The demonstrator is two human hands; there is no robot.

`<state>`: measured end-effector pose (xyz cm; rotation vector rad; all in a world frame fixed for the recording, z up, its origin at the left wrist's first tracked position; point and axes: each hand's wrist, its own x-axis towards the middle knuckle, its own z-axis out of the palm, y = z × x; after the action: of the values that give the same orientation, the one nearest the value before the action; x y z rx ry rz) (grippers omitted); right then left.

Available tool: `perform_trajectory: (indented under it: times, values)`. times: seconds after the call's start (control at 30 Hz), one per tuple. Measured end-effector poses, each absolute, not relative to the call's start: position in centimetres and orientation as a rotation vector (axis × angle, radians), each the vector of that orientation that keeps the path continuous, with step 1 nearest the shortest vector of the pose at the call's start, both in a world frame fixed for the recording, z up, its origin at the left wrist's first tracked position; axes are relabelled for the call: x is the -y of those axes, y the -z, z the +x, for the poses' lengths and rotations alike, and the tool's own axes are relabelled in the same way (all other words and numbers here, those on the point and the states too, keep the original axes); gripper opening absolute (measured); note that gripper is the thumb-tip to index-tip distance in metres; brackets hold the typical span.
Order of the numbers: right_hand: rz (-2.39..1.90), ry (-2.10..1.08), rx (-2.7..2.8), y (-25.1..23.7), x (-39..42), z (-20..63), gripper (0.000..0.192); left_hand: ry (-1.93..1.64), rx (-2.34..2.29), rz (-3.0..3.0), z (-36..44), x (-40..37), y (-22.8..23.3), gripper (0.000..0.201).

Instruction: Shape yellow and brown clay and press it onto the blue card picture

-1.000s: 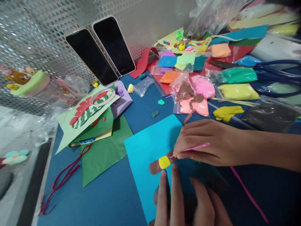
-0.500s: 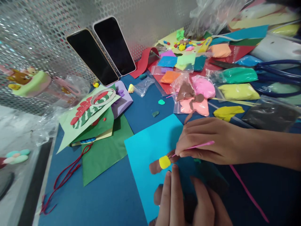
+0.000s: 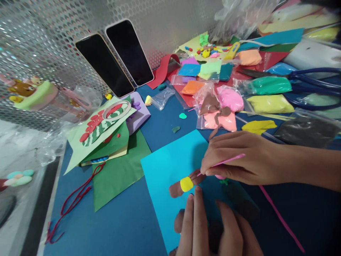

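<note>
A bright blue sheet of paper (image 3: 165, 167) lies on the table, bearing flat brown clay (image 3: 175, 190) with a yellow clay piece (image 3: 187, 184) across it. My right hand (image 3: 237, 158) pinches a thin pink clay tool (image 3: 230, 159), its tip against the brown clay just right of the yellow piece. Below, my left hand (image 3: 213, 227) rests on the paper with fingers stretched and spread, two fingertips close under the yellow piece. More brown clay (image 3: 179, 221) shows beside the left fingers, partly covered. A bit of pink and green clay (image 3: 224, 180) peeks out under my right hand.
Two phones (image 3: 105, 64) lean on a perforated metal panel (image 3: 170, 28). Bagged clay (image 3: 221, 119) and large scissors (image 3: 306, 76) lie at the back right. Papers with clay fruit and a tape roll (image 3: 117, 110) sit left, near red string (image 3: 77, 199). A pink strip (image 3: 282, 218) lies right.
My right hand has shifted slightly up and right with the pink tool, uncovering some pink clay beneath it. My left hand has stayed in place.
</note>
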<state>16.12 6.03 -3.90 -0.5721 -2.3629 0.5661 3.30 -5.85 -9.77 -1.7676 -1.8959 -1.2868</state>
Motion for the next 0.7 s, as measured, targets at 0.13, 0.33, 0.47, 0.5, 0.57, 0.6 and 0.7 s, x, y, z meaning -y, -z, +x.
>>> perform_trajectory:
  times: [0.13, 0.33, 0.47, 0.5, 0.57, 0.6, 0.7]
  values:
    - [-0.563, -0.577, 2.353, 3.9, -6.1, 16.0, 0.015, 1.238, 1.866, -1.794, 3.3, 5.9, 9.8, 0.006]
    - [-0.578, -0.515, 2.389, 3.9, -6.0, 16.0, 0.014, 1.131, 1.822, -1.922, 2.2, 6.6, 10.0, 0.007]
    - [-0.584, -0.468, 2.405, 3.8, -6.0, 16.1, 0.016, 1.085, 1.765, -1.992, 1.9, 6.5, 10.0, 0.006]
    - [-0.588, -0.465, 2.400, 3.8, -6.0, 16.1, 0.017, 1.146, 1.800, -1.947, 2.0, 6.4, 10.1, 0.007]
    - [-0.594, -0.472, 2.386, 3.7, -6.0, 16.1, 0.016, 1.257, 1.870, -1.853, 2.4, 6.3, 10.3, 0.009]
    - [-0.598, -0.483, 2.380, 3.6, -6.0, 16.1, 0.015, 1.273, 1.884, -1.850, 2.6, 6.3, 10.4, 0.010]
    - [-0.600, -0.537, 2.373, 3.6, -6.1, 16.1, 0.016, 1.294, 1.903, -1.829, 2.9, 6.5, 10.5, 0.012]
